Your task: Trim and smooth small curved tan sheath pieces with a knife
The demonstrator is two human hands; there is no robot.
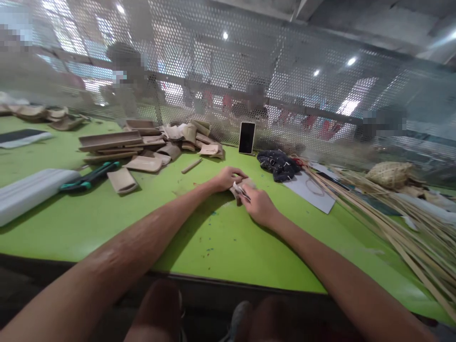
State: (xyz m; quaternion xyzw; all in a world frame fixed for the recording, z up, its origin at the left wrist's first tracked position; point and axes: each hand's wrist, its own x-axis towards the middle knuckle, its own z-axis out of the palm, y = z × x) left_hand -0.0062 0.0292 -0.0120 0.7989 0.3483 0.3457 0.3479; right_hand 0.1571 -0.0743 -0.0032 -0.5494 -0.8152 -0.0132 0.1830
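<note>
Over the middle of the green table, my left hand [230, 178] holds the far left side of a small curved brown piece [237, 197], which looks like bamboo. My right hand [261, 207] is closed at the piece's near right side. Between its fingers is a slim tool [238, 187] with a whitish part, lying against the piece; its exact kind is too small to tell. Both hands partly cover the piece.
Curved brown pieces [110, 139] are heaped at the back left. Nearer are a green-and-black tool [90, 178] and a white block [35, 191]. A phone [247, 137] stands against the mesh, beside dark cloth [278, 164]. Long strips [388, 221] cover the right side.
</note>
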